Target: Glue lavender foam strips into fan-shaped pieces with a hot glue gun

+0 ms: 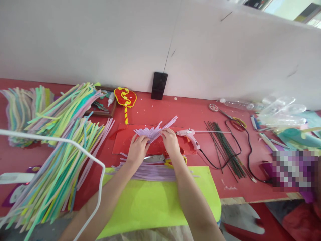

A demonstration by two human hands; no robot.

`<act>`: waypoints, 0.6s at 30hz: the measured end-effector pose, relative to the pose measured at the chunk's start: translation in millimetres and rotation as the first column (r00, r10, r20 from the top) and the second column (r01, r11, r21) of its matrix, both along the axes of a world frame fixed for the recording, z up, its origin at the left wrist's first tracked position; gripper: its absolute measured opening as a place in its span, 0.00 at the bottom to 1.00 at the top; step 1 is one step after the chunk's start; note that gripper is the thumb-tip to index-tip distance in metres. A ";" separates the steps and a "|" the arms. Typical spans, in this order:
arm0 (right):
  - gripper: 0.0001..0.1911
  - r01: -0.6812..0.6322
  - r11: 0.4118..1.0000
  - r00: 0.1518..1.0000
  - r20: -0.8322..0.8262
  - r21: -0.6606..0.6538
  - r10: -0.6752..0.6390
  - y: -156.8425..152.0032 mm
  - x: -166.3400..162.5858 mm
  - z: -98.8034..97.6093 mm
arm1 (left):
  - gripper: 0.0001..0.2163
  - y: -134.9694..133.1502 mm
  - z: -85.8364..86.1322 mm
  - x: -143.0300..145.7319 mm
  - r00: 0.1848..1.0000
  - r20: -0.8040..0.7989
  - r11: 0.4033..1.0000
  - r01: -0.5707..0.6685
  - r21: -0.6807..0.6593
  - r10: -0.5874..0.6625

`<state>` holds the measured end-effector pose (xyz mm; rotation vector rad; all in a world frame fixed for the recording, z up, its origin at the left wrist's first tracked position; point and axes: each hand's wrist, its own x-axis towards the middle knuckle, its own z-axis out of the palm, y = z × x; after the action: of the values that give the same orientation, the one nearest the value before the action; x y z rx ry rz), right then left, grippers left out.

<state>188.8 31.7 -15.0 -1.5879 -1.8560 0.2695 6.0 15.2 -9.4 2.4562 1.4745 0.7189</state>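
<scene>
Lilac pipe cleaners form a V-shaped, feather-like piece over a red board. My left hand pinches its lower left side, fingers curled. At the right side, my right hand has its fingers closed on the longer lilac stems; the fingertips are partly hidden. Scissors with yellow and orange handles lie below, partly behind my right wrist. More loose lilac pipe cleaners are spread under my forearms on a yellow-green sheet. Just right of my right hand rests a white glue gun with an orange trigger.
Bundles of pastel pipe cleaners fill the left side, behind a white cable. A red and yellow fan-shaped craft and a phone are at the back. Green stems, a black cord and plastic bottles lie right.
</scene>
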 end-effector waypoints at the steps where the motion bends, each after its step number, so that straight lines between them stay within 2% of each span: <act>1: 0.16 -0.010 1.000 1.000 0.006 -0.004 0.010 0.0 -0.2 -1.0 | 0.10 -0.1 0.3 0.1 1.000 0.002 1.000 0.000 -0.001 0.000; 18: 0.15 -0.046 0.997 0.998 0.046 -0.060 0.049 1.1 -1.8 -5.5 | 0.10 0.2 -0.1 0.6 1.000 0.001 1.000 -0.005 0.015 0.005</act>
<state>187.0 32.8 -20.5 -1.6041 -1.9399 0.3131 6.6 15.4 -9.5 2.4634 1.4805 0.7347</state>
